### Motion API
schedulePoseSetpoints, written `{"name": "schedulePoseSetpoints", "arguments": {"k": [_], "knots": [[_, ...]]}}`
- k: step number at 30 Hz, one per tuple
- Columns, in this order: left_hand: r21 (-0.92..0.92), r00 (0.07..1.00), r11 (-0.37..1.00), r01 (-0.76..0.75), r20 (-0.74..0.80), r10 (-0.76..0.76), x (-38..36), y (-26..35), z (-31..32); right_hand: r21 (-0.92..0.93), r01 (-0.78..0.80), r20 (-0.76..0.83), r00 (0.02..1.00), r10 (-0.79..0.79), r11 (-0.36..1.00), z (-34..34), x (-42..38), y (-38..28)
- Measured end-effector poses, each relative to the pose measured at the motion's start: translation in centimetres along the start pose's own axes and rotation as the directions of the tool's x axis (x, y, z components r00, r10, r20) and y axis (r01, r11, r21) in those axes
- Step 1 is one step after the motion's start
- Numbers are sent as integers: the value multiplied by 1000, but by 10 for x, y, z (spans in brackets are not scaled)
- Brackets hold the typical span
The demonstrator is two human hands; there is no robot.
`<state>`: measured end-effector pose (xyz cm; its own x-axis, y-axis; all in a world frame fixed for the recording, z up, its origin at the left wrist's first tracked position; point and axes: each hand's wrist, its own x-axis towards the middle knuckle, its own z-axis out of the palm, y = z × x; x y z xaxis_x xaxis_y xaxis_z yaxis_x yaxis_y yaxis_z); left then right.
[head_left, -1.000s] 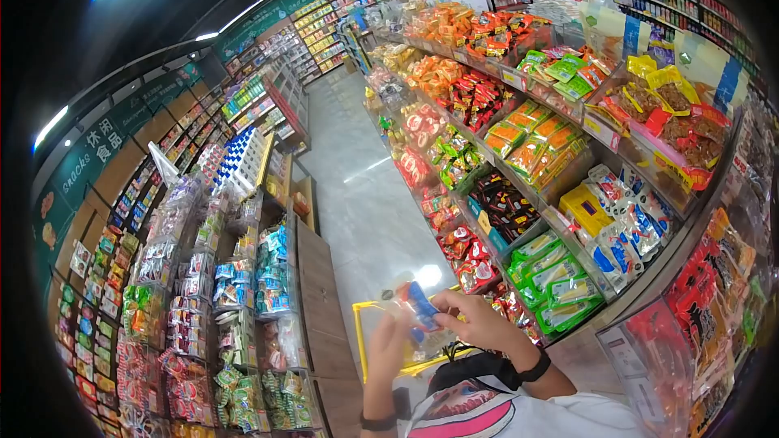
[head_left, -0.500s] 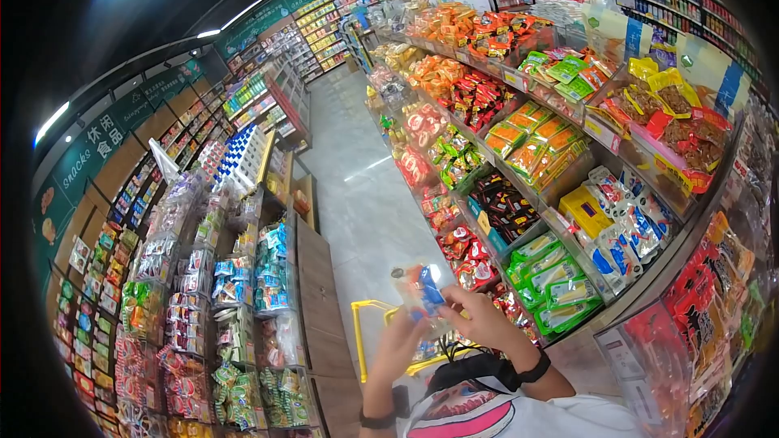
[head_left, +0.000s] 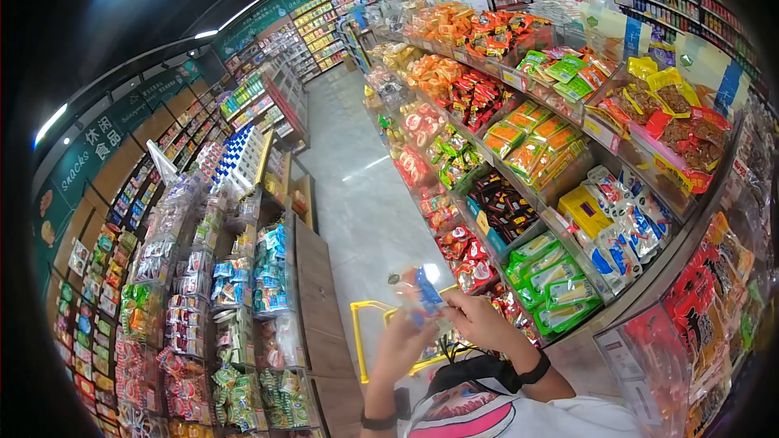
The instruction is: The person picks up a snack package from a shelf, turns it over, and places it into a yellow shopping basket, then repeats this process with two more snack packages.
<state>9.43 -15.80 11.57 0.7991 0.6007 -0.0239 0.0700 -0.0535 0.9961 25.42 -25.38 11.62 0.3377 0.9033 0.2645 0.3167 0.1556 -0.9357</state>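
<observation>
Between both hands, low in the middle of the view, I hold a small clear-and-blue snack packet, held up above the floor. My left hand has its fingers closed on the packet's lower left side. On its right edge the fingers of my right hand pinch it. The print on the packet is too small to read. Beneath the hands is a shopping cart with a yellow frame, partly hidden by my arms. Blue-and-white packets of a similar look lie in a bin to the right.
Tiered bins of wrapped snacks rise on the right, with green packets nearest my right hand. Along the left stands a rack of bagged sweets above a wooden cabinet. A grey-floored aisle runs ahead between them.
The packet has turned slightly between my fingers, its top leaning a little more to the left. Both hands have shifted only slightly.
</observation>
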Motion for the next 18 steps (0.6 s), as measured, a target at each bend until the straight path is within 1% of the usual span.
{"name": "schedulePoseSetpoints", "arguments": {"k": [3,5,8,9,12,15,18], "knots": [[81,999,996,42,-10,-41,-1,3,-1,7,-24,25,999,24,1000,0,0,0],[16,999,999,34,-7,-34,0,1,-3,8,-26,55,998,26,1000,1,1,2],[-36,1000,999,12,-24,-13,-2,0,-7,70,42,82,995,-48,997,4,4,-2],[-46,999,999,3,-32,-5,-3,0,-8,67,41,95,994,-47,997,5,5,-2],[-1,1000,1000,-2,-26,2,-3,-1,-14,40,38,116,992,-43,998,9,8,-4],[-57,998,998,-19,-54,16,-4,0,-15,-6,29,120,992,-28,1000,14,11,-6],[-17,999,999,-40,-34,39,-5,-3,-26,-51,22,140,990,-15,998,16,16,-10]]}}
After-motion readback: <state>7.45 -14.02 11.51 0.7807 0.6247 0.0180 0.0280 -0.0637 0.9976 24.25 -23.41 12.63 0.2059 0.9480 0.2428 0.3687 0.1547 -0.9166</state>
